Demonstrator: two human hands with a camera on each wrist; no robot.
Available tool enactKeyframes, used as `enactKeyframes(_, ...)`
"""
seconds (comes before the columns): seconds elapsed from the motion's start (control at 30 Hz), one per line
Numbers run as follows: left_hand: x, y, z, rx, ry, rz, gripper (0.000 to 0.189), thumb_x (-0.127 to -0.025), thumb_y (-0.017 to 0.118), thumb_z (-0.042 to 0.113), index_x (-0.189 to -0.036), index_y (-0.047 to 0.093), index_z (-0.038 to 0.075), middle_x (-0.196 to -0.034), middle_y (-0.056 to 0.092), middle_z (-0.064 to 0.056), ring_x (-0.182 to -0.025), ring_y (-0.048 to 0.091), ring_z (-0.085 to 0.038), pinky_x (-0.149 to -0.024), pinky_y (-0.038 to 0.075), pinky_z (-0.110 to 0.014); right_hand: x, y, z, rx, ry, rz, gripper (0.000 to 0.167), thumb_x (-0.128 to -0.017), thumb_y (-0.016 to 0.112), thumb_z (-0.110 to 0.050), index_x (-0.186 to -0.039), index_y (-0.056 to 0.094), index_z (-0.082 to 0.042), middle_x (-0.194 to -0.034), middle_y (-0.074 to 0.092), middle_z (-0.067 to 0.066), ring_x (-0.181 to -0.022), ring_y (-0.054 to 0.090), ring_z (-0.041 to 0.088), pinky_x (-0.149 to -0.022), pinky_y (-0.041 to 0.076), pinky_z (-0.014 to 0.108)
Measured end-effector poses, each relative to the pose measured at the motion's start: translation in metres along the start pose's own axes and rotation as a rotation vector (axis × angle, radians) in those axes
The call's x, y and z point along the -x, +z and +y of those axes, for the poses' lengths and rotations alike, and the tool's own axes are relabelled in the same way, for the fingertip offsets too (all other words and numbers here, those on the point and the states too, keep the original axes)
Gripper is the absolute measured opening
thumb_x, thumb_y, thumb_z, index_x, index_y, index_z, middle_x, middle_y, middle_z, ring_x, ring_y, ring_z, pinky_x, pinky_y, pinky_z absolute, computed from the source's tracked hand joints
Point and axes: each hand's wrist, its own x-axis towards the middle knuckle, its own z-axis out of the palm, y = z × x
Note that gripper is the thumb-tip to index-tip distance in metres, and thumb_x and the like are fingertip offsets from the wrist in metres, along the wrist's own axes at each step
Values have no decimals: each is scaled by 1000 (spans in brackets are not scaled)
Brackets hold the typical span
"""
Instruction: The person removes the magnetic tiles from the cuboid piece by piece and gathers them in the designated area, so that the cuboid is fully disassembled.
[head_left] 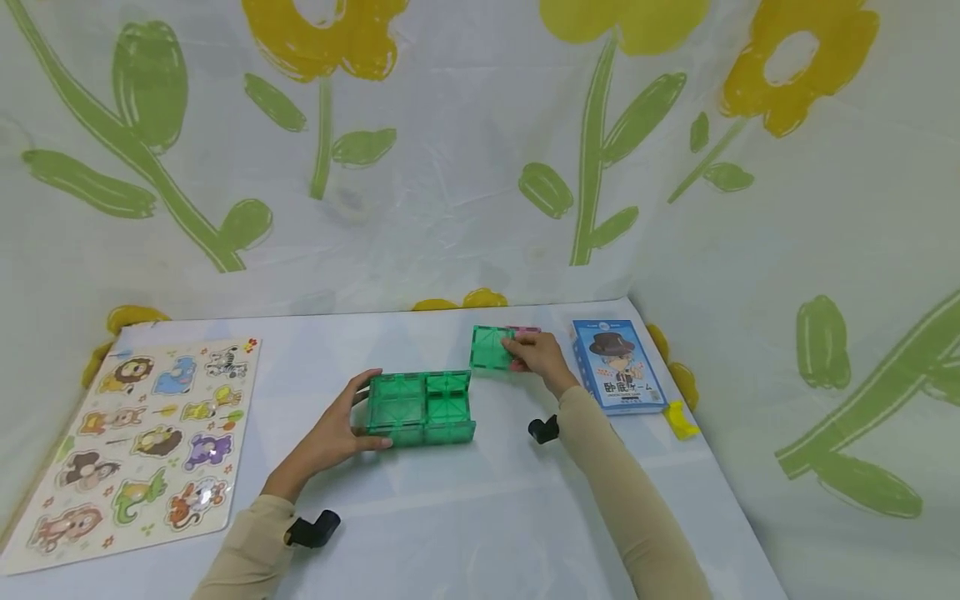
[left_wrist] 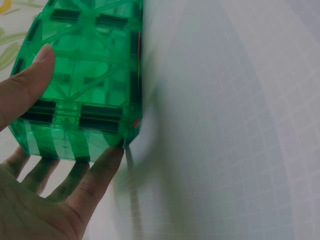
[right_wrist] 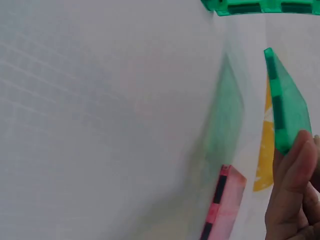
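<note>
A box-like structure of see-through green magnetic tiles (head_left: 397, 406) stands near the middle of the white table. My left hand (head_left: 333, 432) grips its left end, the thumb lying on the near side and the fingers spread along the end wall, as the left wrist view also shows. Up and to the right, my right hand (head_left: 546, 360) pinches a single square green magnetic tile (head_left: 489, 347) by its right edge. In the right wrist view that green tile (right_wrist: 290, 102) is raised off the table. Pink magnetic tiles (right_wrist: 227, 205) lie on the table below it, partly hidden in the head view.
An animal puzzle board (head_left: 176, 408) lies along the table's left side. At the right are a blue card-game box (head_left: 622, 371) and a small yellow piece (head_left: 680, 421) by the edge. Flower-printed sheeting (head_left: 450, 167) rises behind and beside the table.
</note>
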Motion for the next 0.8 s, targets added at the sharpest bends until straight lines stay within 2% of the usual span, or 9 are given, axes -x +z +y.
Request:
enactKeyframes(0.17,0,0,1,15,-2,0,108,-75,89,16,-158,20,14,-163,24,-24,-147,25,-56,-97,50,-68,-11,5,-5,17,23,-33,41,-99,65,-25,-132,63,-1,-123,65,13,-66,64,3,-72,59,18)
enactKeyframes(0.23,0,0,2,21,-5,-4,109,-75,89,15,-159,19,14,-163,23,-24,-147,24,-56,-97,50,-67,-14,8,-7,38,26,-35,43,-100,63,-24,-137,59,-2,-127,63,15,-64,63,3,-70,58,18)
enactKeyframes(0.37,0,0,3,18,-5,-4,109,-75,89,15,-159,19,14,-164,23,-23,-147,24,-56,-97,50,-67,-20,14,-11,103,25,-8,45,-101,62,-26,-139,58,-4,-110,66,13,-60,60,5,-63,56,18)
enactKeyframes(0.47,0,-1,3,15,-3,0,109,-75,89,15,-159,19,15,-164,23,-23,-148,25,-55,-97,50,-67,-24,18,-16,167,15,20,42,-100,63,-28,-133,62,-2,-97,65,9,-60,59,8,-60,54,18)
enactKeyframes(0.67,0,0,1,31,-6,-2,109,-75,89,16,-159,19,18,-164,23,-22,-148,24,-55,-98,50,-68,-33,21,-19,257,13,78,34,-98,65,-30,-119,71,-4,-107,72,13,-58,59,7,-59,54,18)
enactKeyframes(0.8,1,0,2,22,-16,2,109,-75,89,15,-159,19,19,-164,23,-22,-148,24,-54,-99,49,-68,-42,23,-16,286,4,97,32,-98,66,-30,-115,74,-4,-106,73,12,-59,59,8,-58,53,19)
